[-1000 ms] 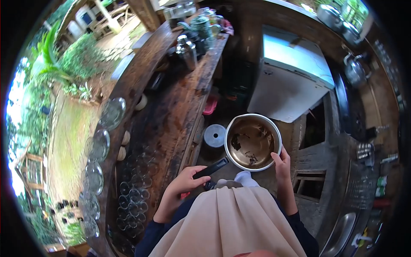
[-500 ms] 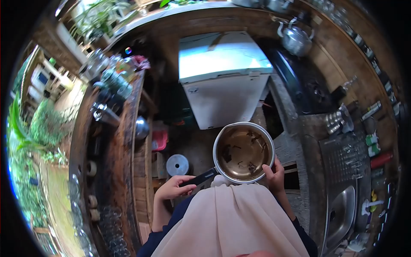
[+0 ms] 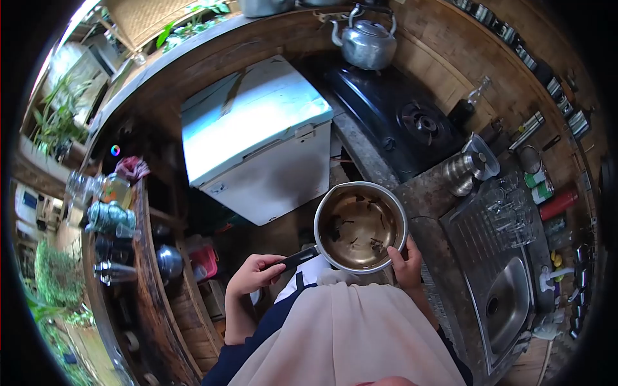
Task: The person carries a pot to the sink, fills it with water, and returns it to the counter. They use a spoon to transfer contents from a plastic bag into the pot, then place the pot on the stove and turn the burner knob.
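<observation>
A metal saucepan [image 3: 336,219] is held level in front of my body. Brownish liquid with dark bits, perhaps leaves or spices, lies in its bottom. My left hand [image 3: 256,273] is closed round the black handle [image 3: 300,258]. On the far side, my right hand [image 3: 407,262] grips the pan's right rim, thumb over the edge and fingers against the outer wall, partly hidden.
Ahead stands a white chest freezer [image 3: 257,167]. A black gas stove [image 3: 399,116] with a kettle [image 3: 368,45] is at the upper right. To the right are a steel sink [image 3: 508,309], glasses [image 3: 508,206] and a metal jug [image 3: 465,172]. A wooden counter [image 3: 145,257] runs along the left.
The view has turned to the right, so the freezer has shifted left and the stove and sink show more fully. Both hands still hold the saucepan in front of my body.
</observation>
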Action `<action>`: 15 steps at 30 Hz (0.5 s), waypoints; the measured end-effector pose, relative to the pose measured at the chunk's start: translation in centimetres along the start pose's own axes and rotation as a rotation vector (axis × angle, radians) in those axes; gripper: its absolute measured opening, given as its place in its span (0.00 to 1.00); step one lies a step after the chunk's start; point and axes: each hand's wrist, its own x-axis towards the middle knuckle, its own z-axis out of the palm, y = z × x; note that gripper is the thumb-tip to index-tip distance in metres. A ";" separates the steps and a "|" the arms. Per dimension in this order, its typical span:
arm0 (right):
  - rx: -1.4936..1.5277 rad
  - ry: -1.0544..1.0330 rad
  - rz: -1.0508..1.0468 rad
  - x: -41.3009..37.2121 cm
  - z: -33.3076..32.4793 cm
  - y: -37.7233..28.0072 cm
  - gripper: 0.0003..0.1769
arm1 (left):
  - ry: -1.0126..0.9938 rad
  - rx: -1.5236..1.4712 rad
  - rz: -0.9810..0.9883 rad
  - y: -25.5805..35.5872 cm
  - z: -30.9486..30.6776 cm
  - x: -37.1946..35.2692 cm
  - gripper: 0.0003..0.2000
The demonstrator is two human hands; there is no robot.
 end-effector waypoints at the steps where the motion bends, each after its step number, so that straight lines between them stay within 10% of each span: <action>1: -0.002 0.024 0.003 0.8 -0.2 0.2 0.24 | -0.025 0.008 -0.014 0.6 -0.6 1.4 0.13; 15: -0.018 0.448 0.152 15.4 1.5 0.1 0.20 | -0.536 0.479 0.038 14.8 -10.9 27.8 0.15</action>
